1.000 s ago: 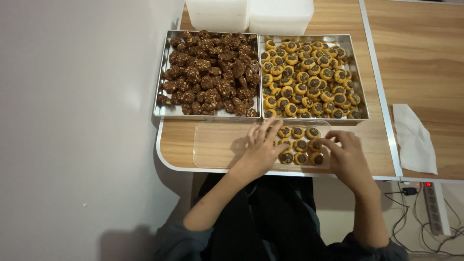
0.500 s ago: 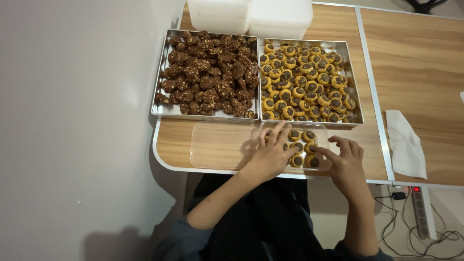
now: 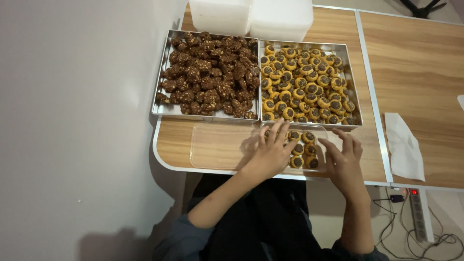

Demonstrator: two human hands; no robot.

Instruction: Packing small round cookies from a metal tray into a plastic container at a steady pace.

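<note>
Left hand (image 3: 271, 153) flat, fingers spread on yellow cookies (image 3: 303, 150) in clear container (image 3: 217, 145) at table (image 3: 169, 140) front edge; right hand (image 3: 345, 162) open beside, gripping nothing.

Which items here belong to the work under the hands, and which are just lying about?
In use:
left hand
right hand
clear container
round yellow cookies
tray of yellow cookies

Lying about:
tray of dark cookies
white boxes
napkin
power strip

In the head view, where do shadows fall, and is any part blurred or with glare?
Head view: sharp overall; the left hand throws a soft shadow leftward onto the clear plastic container; mild sheen on the metal tray rims; the white boxes at the top look overbright.
</note>
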